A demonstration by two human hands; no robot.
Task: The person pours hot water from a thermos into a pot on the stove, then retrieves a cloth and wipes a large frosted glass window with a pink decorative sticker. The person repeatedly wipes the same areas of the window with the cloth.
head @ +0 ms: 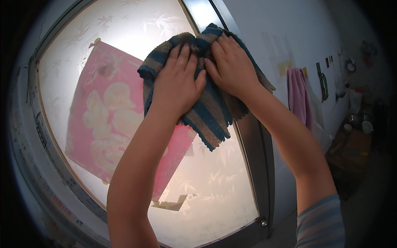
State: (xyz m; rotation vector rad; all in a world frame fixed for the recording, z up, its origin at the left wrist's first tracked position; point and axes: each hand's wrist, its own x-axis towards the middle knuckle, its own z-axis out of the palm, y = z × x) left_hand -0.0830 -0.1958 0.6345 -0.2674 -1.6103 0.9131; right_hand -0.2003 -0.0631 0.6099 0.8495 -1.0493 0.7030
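Note:
A blue and grey-brown striped cloth [211,114] hangs bunched over the frosted glass panel [223,198] of a metal-framed door. My left hand [178,82] lies on its left half, fingers pointing up and thumb out to the side. On the upper right part rests my right hand [234,66], fingertips near the top edge, by the metal door frame [256,148]. Both palms face the cloth and are hidden. Behind my left forearm, a pink poster [80,124] with pale figures sits tilted on the glass.
A torn scrap of tape [170,203] sticks to the glass low down. Right of the door, a pink towel [299,96] hangs on a white wall [266,18]. Farther right, a dim shelf or counter [350,148] holds pots. A round metal knob [264,223] sits at the frame's bottom corner.

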